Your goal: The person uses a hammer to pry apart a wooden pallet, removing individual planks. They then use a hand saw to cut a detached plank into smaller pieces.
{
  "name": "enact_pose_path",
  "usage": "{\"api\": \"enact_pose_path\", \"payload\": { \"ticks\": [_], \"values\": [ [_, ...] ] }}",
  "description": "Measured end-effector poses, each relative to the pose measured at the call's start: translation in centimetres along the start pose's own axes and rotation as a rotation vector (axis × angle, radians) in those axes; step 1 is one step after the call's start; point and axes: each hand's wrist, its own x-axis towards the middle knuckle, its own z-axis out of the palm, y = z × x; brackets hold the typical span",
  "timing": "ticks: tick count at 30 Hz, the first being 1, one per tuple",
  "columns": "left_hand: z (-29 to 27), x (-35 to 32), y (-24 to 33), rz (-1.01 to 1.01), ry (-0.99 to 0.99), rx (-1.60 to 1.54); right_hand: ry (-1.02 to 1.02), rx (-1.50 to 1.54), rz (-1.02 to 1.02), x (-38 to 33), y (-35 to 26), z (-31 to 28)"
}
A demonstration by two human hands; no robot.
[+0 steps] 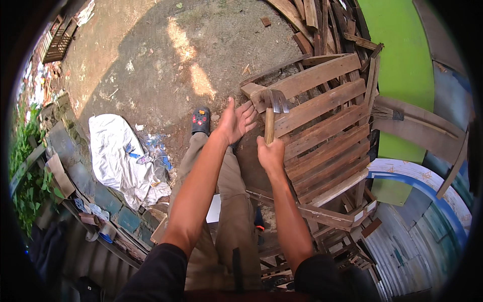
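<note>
My right hand [270, 152] grips the wooden handle of a claw hammer [270, 123]. The metal head with its split claw is at the near-left corner of a slatted wooden pallet [322, 116]; whether it touches the wood I cannot tell. Just left of the hammer head, my left hand [236, 121] is open, fingers stretched toward the pallet's end block, with nothing in it. The pallet's slats are weathered brown boards with gaps between them.
Scrap boards [322, 25] are piled beyond the pallet, and more wooden frames lie below it. A white cloth sack [118, 151] lies on the ground at left. A broom [387, 112] rests by a green panel [405, 55]. A slatted crate [57, 41] stands far left.
</note>
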Motion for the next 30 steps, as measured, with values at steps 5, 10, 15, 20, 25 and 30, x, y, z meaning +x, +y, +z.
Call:
{"api": "enact_pose_path", "payload": {
  "ticks": [5, 10, 15, 20, 25, 30],
  "values": [
    [-0.7, -0.1, 0.7, 0.000, -0.058, 0.000, 0.266, 0.317, -0.371, -2.7, 0.4, -0.3],
    [0.9, 0.0, 0.5, 0.000, 0.007, 0.079, 0.014, 0.083, -0.118, -0.5, 2.0, 0.6],
    [0.7, -0.4, 1.6, -0.003, -0.018, 0.118, 0.197, 0.184, -0.372, -1.8, 2.9, 0.5],
    [0.8, -0.4, 1.2, 0.049, 0.039, 0.197, -0.044, -0.003, -0.020, 1.0, 3.7, 1.0],
    [-0.2, 0.0, 1.2, 0.099, 0.101, 0.237, 0.108, 0.214, -0.261, -1.6, 0.7, -0.8],
    [0.5, 0.2, 0.9, 0.061, 0.044, 0.188, -0.069, -0.009, 0.001, 0.4, 2.5, 0.5]
  ]
}}
